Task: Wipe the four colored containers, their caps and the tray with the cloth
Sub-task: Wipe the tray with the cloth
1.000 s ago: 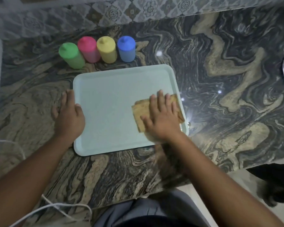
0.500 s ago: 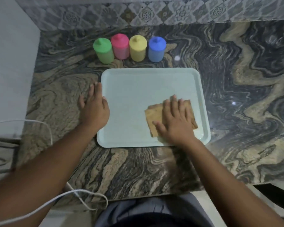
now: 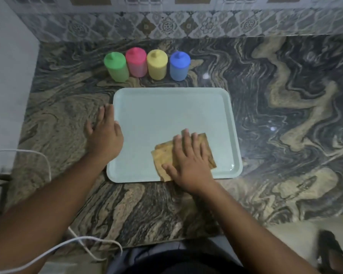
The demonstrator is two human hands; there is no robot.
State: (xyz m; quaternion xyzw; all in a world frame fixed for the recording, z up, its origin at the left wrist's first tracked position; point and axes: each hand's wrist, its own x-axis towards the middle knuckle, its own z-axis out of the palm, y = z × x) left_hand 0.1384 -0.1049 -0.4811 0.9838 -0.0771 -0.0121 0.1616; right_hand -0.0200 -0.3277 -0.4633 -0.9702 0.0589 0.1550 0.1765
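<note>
Four capped containers [image 3: 156, 65], one tray [image 3: 166, 115], one cloth [image 3: 162, 159]. Flat and spread: right hand [image 3: 188, 163] on cloth, left hand [image 3: 105, 139] at tray rim.

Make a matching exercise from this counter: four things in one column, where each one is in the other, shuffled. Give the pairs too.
Things
1. cloth
2. left hand
3. green container
4. blue container

Places
a. right end of the row
b. under the right hand, on the tray
c. left end of the row
d. against the tray's left edge

Pairs: 1-b, 2-d, 3-c, 4-a
</note>
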